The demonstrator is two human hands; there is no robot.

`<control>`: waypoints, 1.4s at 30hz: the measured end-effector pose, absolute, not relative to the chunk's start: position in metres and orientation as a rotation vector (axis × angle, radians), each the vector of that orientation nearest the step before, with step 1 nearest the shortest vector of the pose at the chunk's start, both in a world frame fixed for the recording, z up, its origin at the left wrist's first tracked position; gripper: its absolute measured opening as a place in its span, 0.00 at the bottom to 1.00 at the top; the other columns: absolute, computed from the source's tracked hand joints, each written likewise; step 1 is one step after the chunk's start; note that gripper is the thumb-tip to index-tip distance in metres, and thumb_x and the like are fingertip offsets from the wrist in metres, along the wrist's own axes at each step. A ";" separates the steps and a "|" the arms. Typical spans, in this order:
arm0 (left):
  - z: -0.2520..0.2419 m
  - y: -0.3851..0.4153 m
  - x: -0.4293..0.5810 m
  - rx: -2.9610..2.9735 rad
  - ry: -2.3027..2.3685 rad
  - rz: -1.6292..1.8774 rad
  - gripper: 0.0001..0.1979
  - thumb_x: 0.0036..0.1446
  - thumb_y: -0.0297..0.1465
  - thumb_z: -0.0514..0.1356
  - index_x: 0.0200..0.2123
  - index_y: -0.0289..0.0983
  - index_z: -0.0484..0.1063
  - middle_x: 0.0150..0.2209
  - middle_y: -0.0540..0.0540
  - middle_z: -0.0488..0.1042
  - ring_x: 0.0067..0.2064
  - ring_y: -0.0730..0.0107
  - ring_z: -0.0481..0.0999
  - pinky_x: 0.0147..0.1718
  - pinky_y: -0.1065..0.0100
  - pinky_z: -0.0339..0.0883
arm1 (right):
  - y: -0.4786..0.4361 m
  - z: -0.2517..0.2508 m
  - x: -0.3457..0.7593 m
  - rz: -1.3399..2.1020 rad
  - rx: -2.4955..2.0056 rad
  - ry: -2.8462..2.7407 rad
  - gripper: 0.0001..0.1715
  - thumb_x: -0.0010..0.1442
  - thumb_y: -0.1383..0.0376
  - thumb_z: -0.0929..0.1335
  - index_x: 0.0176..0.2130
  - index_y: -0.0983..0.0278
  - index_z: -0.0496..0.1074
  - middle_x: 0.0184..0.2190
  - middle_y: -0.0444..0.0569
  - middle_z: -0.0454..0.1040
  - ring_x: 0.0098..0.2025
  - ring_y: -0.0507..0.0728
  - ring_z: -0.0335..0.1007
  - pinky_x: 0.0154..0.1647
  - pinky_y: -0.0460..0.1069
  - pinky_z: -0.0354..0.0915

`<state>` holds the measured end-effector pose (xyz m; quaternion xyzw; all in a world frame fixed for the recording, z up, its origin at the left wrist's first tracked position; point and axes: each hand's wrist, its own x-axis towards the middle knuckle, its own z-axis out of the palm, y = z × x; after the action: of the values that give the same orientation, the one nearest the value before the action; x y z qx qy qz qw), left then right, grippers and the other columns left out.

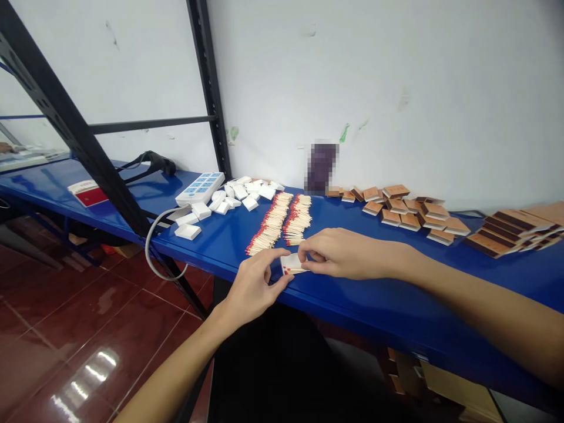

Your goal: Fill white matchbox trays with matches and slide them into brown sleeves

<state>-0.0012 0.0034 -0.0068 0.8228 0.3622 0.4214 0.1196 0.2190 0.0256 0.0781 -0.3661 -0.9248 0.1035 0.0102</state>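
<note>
A small white matchbox tray [289, 259] lies at the table's front edge with a few red-tipped matches [294, 271] in it. My left hand [258, 285] grips the tray's left end between thumb and fingers. Over the tray's right end, my right hand [332, 254] has its fingers pinched together at the matches; the fingertips partly hide what they hold. Just beyond my hands lie two long rows of loose matches, a left row [274, 220] and a right row [298, 218], side by side on the blue table [343, 220].
White empty trays [240, 192] are heaped at the back left beside a white power strip [201, 188] with a grey cable. Brown matchbox sleeves [399, 207] lie scattered to the right, with stacked sleeves [511, 230] farther over. A black shelf post [74, 117] rises at left.
</note>
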 end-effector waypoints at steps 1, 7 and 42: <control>-0.007 0.004 -0.001 2.408 1.056 1.227 0.16 0.59 0.33 0.65 0.51 0.37 0.72 0.24 0.55 0.67 0.22 0.77 0.62 0.30 0.72 0.64 | 0.025 0.079 0.219 0.333 -1.139 -2.890 0.10 0.65 0.61 0.64 0.36 0.61 0.73 0.29 0.47 0.74 0.29 0.53 0.64 0.30 0.48 0.52; -0.007 0.005 -0.002 2.416 1.015 1.210 0.15 0.61 0.33 0.64 0.50 0.37 0.72 0.24 0.56 0.65 0.22 0.77 0.60 0.30 0.73 0.63 | 0.024 0.079 0.218 0.418 -1.114 -2.927 0.10 0.65 0.62 0.64 0.34 0.62 0.71 0.29 0.46 0.73 0.29 0.53 0.63 0.30 0.48 0.54; 0.002 0.003 -0.007 2.362 0.992 1.019 0.14 0.59 0.32 0.66 0.49 0.39 0.74 0.25 0.56 0.65 0.26 0.76 0.64 0.29 0.72 0.59 | 0.065 0.046 0.227 0.275 -1.314 -2.621 0.09 0.64 0.63 0.65 0.35 0.63 0.74 0.30 0.46 0.74 0.30 0.53 0.65 0.31 0.48 0.52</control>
<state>-0.0067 0.0029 0.0025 0.8408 0.3533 0.3629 0.1911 0.2273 0.0655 0.0465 -0.4440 -0.8858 0.0930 0.0981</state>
